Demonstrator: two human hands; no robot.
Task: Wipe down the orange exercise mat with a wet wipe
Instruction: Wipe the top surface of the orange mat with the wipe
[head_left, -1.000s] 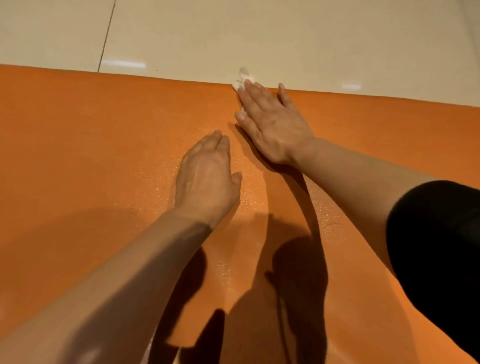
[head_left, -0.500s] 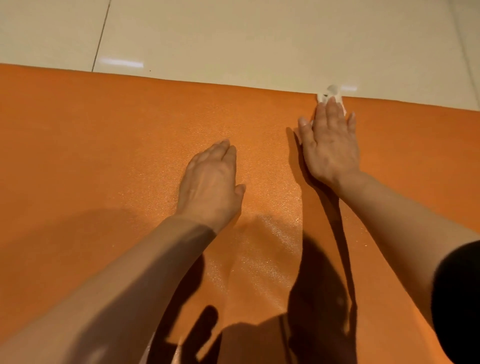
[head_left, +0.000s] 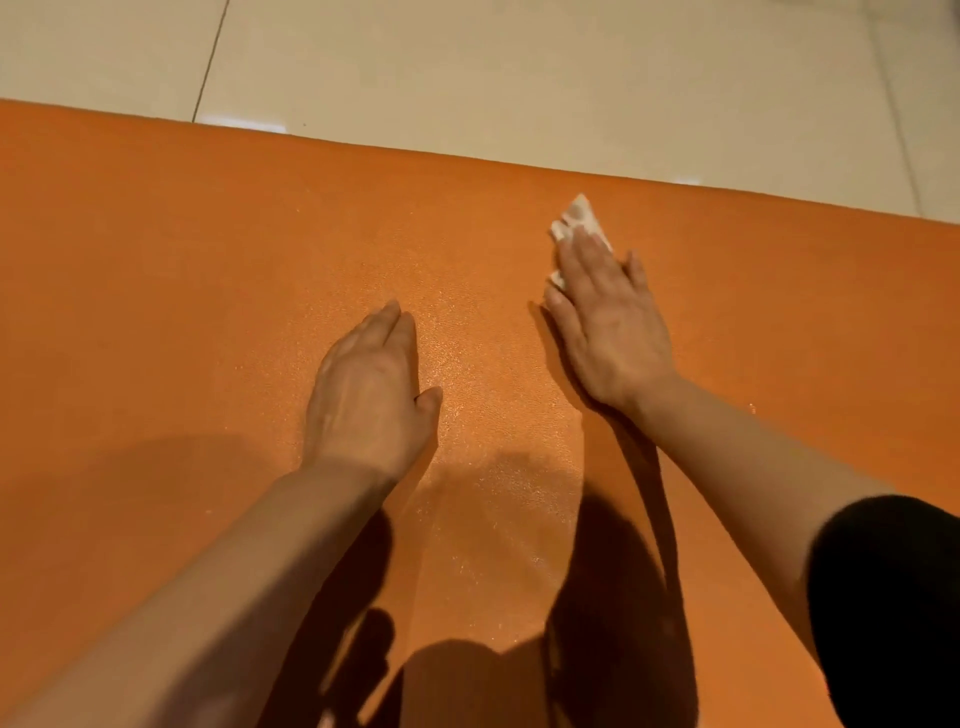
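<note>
The orange exercise mat (head_left: 182, 291) fills most of the view, its far edge running across the top. My right hand (head_left: 610, 322) lies flat with straight fingers, pressing a white wet wipe (head_left: 576, 221) onto the mat a little below that far edge; only the wipe's front part shows past the fingertips. My left hand (head_left: 371, 395) rests flat on the mat to the left, fingers straight, holding nothing. A damp sheen shows on the mat between and below the hands.
Beyond the mat's far edge lies a glossy beige tiled floor (head_left: 519, 73). Dark shadows of my arms and body fall on the near part of the mat. A black sleeve (head_left: 888, 608) is at the lower right.
My right hand slid the wipe rightward along the far edge, then pulled it back toward me, away from that edge. My left hand stayed in place.
</note>
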